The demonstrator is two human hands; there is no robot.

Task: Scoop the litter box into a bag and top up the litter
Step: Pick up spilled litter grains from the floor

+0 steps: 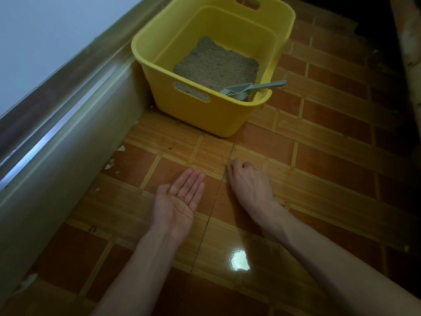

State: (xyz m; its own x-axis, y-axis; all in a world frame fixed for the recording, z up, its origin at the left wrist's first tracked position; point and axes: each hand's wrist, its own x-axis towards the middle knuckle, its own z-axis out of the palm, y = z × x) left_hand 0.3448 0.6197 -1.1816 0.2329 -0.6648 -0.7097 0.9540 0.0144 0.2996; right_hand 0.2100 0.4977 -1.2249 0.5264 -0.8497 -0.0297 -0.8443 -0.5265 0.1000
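A yellow plastic litter box (200,115) with cut-out handles stands on the tiled floor against the wall. Grey-brown litter (216,65) covers its bottom. A grey scoop (250,88) lies inside at the near right corner, its handle resting over the rim. My left hand (180,201) is held palm up above the floor in front of the box, with a few small litter grains (181,198) lying in the palm. My right hand (247,181) is palm down on the floor beside it, fingertips curled and pinching at the tile; whether they hold a grain is too small to tell.
A metal door or window frame (68,115) runs along the left. Small white flakes (114,160) lie along its base. The glossy orange-brown tile floor (319,179) stretches right into dark shadow. A light reflection (239,261) shines on the floor between my forearms.
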